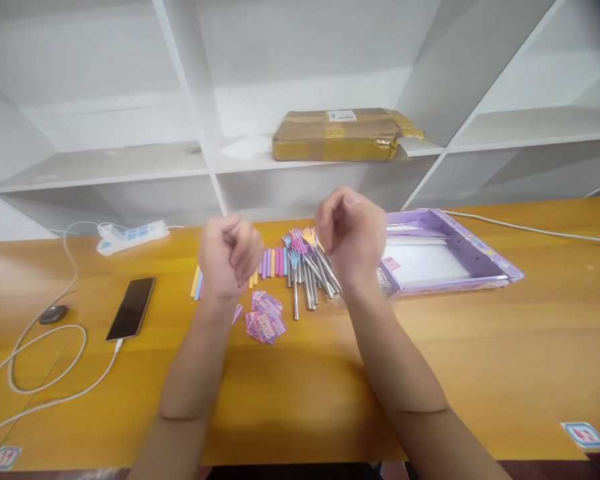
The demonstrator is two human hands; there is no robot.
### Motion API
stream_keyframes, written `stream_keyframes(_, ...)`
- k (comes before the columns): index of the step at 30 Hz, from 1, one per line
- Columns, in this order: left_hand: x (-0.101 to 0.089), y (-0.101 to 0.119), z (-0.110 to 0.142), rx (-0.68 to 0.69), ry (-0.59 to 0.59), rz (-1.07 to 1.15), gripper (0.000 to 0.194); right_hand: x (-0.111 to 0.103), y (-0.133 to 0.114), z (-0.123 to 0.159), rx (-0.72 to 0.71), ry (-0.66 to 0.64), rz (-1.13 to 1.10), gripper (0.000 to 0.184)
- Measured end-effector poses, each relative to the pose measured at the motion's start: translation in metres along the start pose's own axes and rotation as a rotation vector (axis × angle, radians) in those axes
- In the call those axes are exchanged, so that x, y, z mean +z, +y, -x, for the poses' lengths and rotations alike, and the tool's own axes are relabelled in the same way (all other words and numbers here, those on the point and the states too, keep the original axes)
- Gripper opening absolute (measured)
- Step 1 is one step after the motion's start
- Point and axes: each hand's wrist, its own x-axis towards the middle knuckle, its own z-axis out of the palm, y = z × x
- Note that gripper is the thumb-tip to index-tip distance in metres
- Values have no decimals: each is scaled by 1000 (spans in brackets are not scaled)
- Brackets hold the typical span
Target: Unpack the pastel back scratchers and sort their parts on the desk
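Observation:
Both my hands are raised over the table as loose fists. My left hand [230, 257] is closed, and nothing shows in its fingers. It is in front of a row of coloured tubes [274, 263], hiding part of it. My right hand [353, 237] is also closed, with nothing visible in it, between a pile of back scratchers [310, 277] and an open purple box [480, 250]. The back scratchers have metal rods and small hand-shaped plastic heads. Below them to the left lie small printed pink cards [266, 319] in two overlapping heaps.
At the left are a phone [131, 308] on a white cable, a small black object [53, 314] and a white power strip [134, 236]. A taped cardboard box [335, 137] sits on the white shelf [145, 160] behind. Another cable [530, 229] runs along the back right.

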Motion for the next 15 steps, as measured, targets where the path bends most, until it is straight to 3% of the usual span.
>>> stream_keyframes(3, -6, -16, -3, -111, 8, 28, 58, -3, 19, -3, 151, -62, 111, 56)
stream_keyframes(6, -9, -47, 13, -345, -180, -28, 45, -1, 32, 18, 222, -157, 189, 55)
stream_keyframes(8, -10, -72, 34, -513, -303, 11, 39, -4, 38, 46, 242, -294, 171, 52)
stream_keyframes(11, -13, -107, 67, -583, -285, 116, 38, -16, 48, 95, 394, -499, 42, 47)
stream_keyframes(13, -19, -126, 82, -627, -232, 217, 34, -27, 60, 124, 477, -507, -6, 41)
stream_keyframes(15, -27, -139, 92, -662, -214, 272, 33, -37, 73, 146, 465, -502, 17, 34)
